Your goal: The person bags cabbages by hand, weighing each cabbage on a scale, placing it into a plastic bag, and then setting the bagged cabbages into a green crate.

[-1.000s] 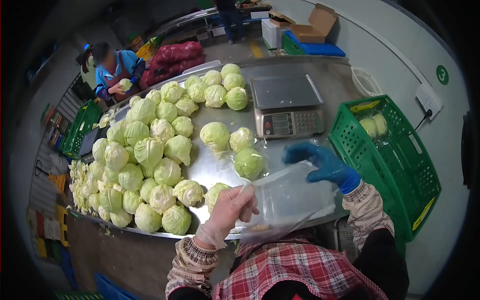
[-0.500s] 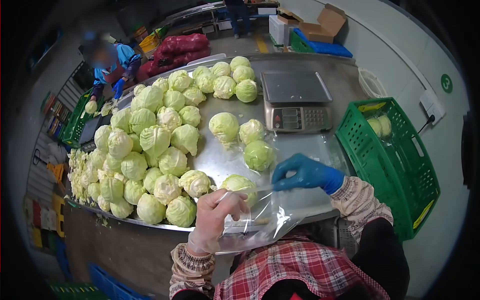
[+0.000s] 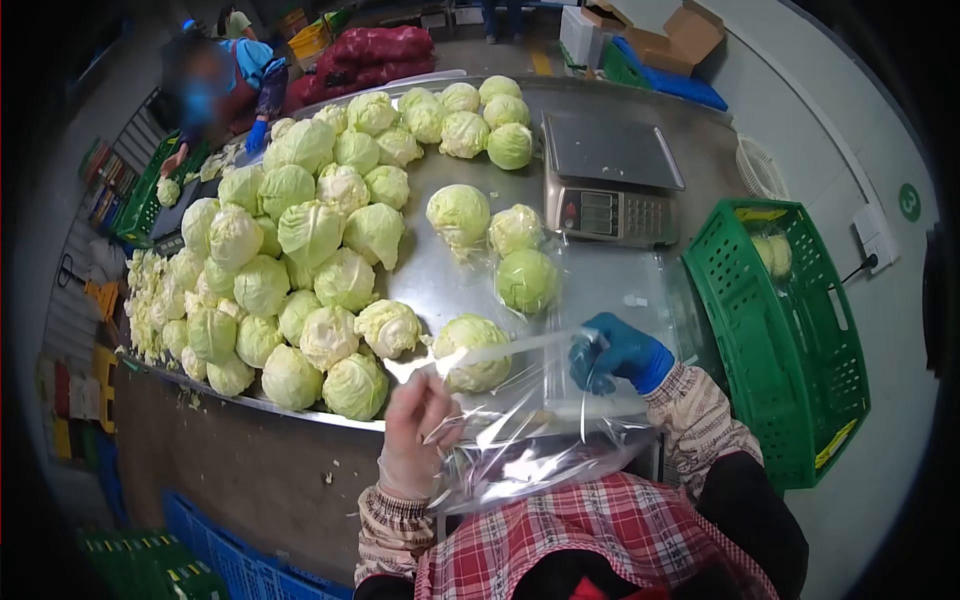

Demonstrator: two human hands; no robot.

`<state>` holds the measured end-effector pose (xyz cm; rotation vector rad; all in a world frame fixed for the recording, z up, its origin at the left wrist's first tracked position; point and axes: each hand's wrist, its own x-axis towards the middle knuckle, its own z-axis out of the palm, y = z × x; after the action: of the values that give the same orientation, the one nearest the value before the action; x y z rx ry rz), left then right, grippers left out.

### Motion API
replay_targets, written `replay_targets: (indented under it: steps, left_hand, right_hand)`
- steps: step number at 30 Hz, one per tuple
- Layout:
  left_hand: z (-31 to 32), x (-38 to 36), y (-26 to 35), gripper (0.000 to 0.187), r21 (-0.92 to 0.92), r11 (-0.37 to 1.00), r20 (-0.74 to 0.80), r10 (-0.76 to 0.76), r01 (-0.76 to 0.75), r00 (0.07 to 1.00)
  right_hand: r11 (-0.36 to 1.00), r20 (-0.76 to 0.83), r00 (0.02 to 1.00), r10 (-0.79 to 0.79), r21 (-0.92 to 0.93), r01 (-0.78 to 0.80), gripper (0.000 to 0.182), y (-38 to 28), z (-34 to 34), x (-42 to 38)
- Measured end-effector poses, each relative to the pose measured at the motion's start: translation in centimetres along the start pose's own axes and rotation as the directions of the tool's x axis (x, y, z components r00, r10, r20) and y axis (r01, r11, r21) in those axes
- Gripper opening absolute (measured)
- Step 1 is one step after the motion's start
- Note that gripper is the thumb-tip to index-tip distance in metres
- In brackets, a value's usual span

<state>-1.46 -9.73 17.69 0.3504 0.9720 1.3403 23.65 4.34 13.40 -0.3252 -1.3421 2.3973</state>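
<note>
My left hand (image 3: 418, 436), in a clear thin glove, pinches one side of the mouth of a clear plastic bag (image 3: 540, 455). The opposite side is held by my right hand (image 3: 618, 355), which wears a blue glove with its fingers curled. The bag hangs stretched between both hands over the table's front edge. Just behind its rim sits a cabbage (image 3: 472, 352) on the metal table (image 3: 435, 285). Farther back are a bare cabbage (image 3: 458, 216), another cabbage (image 3: 516, 230) and a cabbage in clear film (image 3: 526, 281).
A large heap of cabbages (image 3: 262, 286) covers the left side. A weighing scale (image 3: 614, 215) stands at the back right, beside a green crate (image 3: 775, 340) holding wrapped cabbages. A co-worker (image 3: 225, 85) is at the far left. Blue crates (image 3: 235, 555) stand on the floor.
The bag has been spread wider and its mouth shows more open. My left hand has turned and shifted slightly. The view has tilted, and the co-worker leans in closer.
</note>
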Motion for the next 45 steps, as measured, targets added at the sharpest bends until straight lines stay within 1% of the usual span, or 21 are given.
replay_targets:
  steps: [4, 6, 8, 9, 11, 14, 15, 19, 21, 23, 25, 27, 28, 30, 34, 36, 38, 40, 42, 43, 45]
  left_hand:
    - [-5.0, 1.3, -3.5, 0.02, 0.309, 0.89, 0.202, -0.406, 0.335, 0.891]
    - [-4.4, 1.9, -3.5, 0.016, 0.388, 0.919, -0.055, -0.047, 0.064, 0.997]
    - [-5.1, 5.5, -3.9, 0.02, 0.487, 0.873, -0.372, 0.23, -0.023, 0.899]
    - [-6.5, 8.2, -4.8, 0.024, 0.67, 0.73, -0.33, 0.453, -0.132, 0.828]
    - [-8.2, 12.1, -6.5, 0.026, 0.802, 0.579, -0.284, 0.588, -0.149, 0.758]
    - [-7.2, 14.5, -5.9, 0.036, 0.97, 0.234, -0.194, 0.565, 0.07, 0.802]
    - [-7.8, 15.3, -6.1, 0.036, 0.971, 0.231, -0.191, 0.563, 0.069, 0.804]
    - [-13.7, 20.3, -7.6, 0.046, 0.973, 0.107, -0.228, 0.273, 0.206, 0.934]
    - [-13.6, 19.8, -7.1, 0.048, 0.985, 0.11, -0.147, 0.129, 0.134, 0.981]
    - [-14.0, 18.7, -7.7, 0.044, 0.989, -0.082, 0.142, 0.271, -0.124, 0.952]
    - [-8.6, 13.7, -5.2, 0.035, 0.803, 0.596, -0.187, 0.252, -0.001, 0.949]
    - [-5.2, 9.7, -3.6, 0.024, 0.486, 0.874, -0.321, 0.2, -0.02, 0.926]
    - [-4.8, 8.4, -3.4, 0.024, 0.49, 0.872, -0.321, 0.189, -0.008, 0.928]
    - [-3.4, 7.8, -2.7, 0.019, 0.533, 0.731, -0.1, 0.555, -0.427, 0.826]
    - [-1.3, 7.5, 0.5, 0.017, 0.467, 0.705, -0.074, 0.633, -0.534, 0.771]
    - [-0.8, 8.0, 1.3, 0.019, 0.61, 0.501, 0.019, 0.765, -0.614, 0.643]
    - [-0.3, 7.8, 0.9, 0.021, 0.533, 0.566, 0.028, 0.731, -0.629, 0.682]
    - [-0.8, 8.3, 0.5, 0.022, 0.463, 0.77, -0.032, 0.509, -0.438, 0.86]
    - [-1.1, 9.3, -0.9, 0.025, 0.469, 0.767, -0.085, 0.533, -0.438, 0.842]
    - [-1.3, 9.6, -1.7, 0.026, 0.423, 0.822, -0.161, 0.482, -0.381, 0.861]
    - [0.6, 8.7, -2.4, 0.032, 0.21, 0.945, -0.27, 0.303, -0.251, 0.914]
  right_hand:
    - [0.999, -0.146, 0.989, 0.022, 0.047, -0.015, 0.014, 1.1, 0.8, 1.2]
    - [0.996, -0.128, 0.989, 0.078, -0.037, -0.083, 0.014, 3.1, -0.1, 2.4]
    - [0.993, -0.592, 0.804, -0.047, -0.116, -0.027, 0.019, 6.1, 0.0, 5.0]
    - [0.993, -0.591, 0.805, -0.044, -0.114, -0.03, 0.019, 8.5, -0.6, 6.2]
    - [0.914, -0.728, 0.563, -0.391, -0.377, 0.149, 0.022, 13.5, -2.5, 8.3]
    - [0.911, -0.811, 0.416, -0.41, -0.343, 0.229, 0.017, 17.5, -5.6, 10.1]
    - [0.838, -0.829, 0.558, 0.032, 0.326, 0.437, 0.019, 16.5, -5.8, 9.5]
    - [0.682, -0.651, 0.749, 0.123, 0.604, 0.412, 0.022, 22.9, -8.9, 9.3]
    - [0.872, -0.704, 0.701, 0.115, 0.409, 0.267, 0.023, 21.8, -7.8, 8.2]
    - [0.975, -0.752, 0.654, 0.079, 0.196, 0.108, 0.025, 19.9, -5.4, 7.5]
    - [0.998, -0.805, 0.592, 0.048, 0.008, -0.07, 0.024, 12.9, -1.3, 7.0]
    - [0.99, -0.761, 0.64, -0.105, -0.143, -0.007, 0.022, 8.4, 1.0, 5.7]
    - [0.959, -0.698, 0.674, -0.243, -0.276, 0.06, 0.02, 7.6, 1.6, 5.3]
    - [0.964, -0.687, 0.692, -0.222, -0.261, 0.05, 0.015, 5.5, 0.7, 5.7]
    - [0.876, -0.448, 0.774, -0.448, -0.394, 0.279, 0.022, 1.9, 2.1, 6.0]
    - [0.63, -0.286, 0.768, -0.572, -0.753, 0.188, 0.027, 0.8, 2.8, 6.2]
    - [0.589, -0.258, 0.76, -0.597, -0.784, 0.196, 0.026, 0.4, 3.3, 5.8]
    - [0.727, -0.494, 0.717, -0.491, -0.687, 0.024, 0.018, 0.6, 3.6, 5.6]
    - [0.811, -0.558, 0.711, -0.428, -0.584, 0.03, 0.014, 2.5, 1.2, 6.0]
    - [0.753, -0.465, 0.66, -0.59, -0.612, 0.242, 0.012, 4.2, 0.1, 5.6]
    - [0.945, -0.632, 0.703, -0.327, -0.24, 0.223, 0.012, 3.2, 1.4, 4.4]
